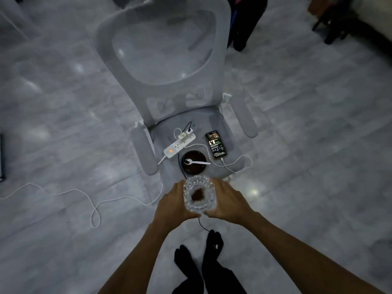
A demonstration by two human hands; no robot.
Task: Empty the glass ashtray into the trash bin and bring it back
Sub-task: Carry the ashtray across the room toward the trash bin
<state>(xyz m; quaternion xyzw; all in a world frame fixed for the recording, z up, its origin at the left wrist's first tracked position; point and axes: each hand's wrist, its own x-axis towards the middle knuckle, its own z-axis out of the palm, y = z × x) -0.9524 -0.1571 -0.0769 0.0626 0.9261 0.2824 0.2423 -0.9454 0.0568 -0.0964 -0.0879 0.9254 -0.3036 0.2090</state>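
The glass ashtray [199, 194] is round, clear and ribbed, with brown ash in its middle. It is held between both hands at the front edge of a grey office chair's seat [165, 132]. My left hand [172, 203] grips its left side and my right hand [228, 202] grips its right side. No trash bin is in view.
On the seat lie a white power strip [179, 145], a lit phone [216, 144] on a white cable, and a dark bowl [193, 162] with a white spoon. A white cable [84, 195] loops over the grey floor at left. My feet in black socks [197, 253] stand below.
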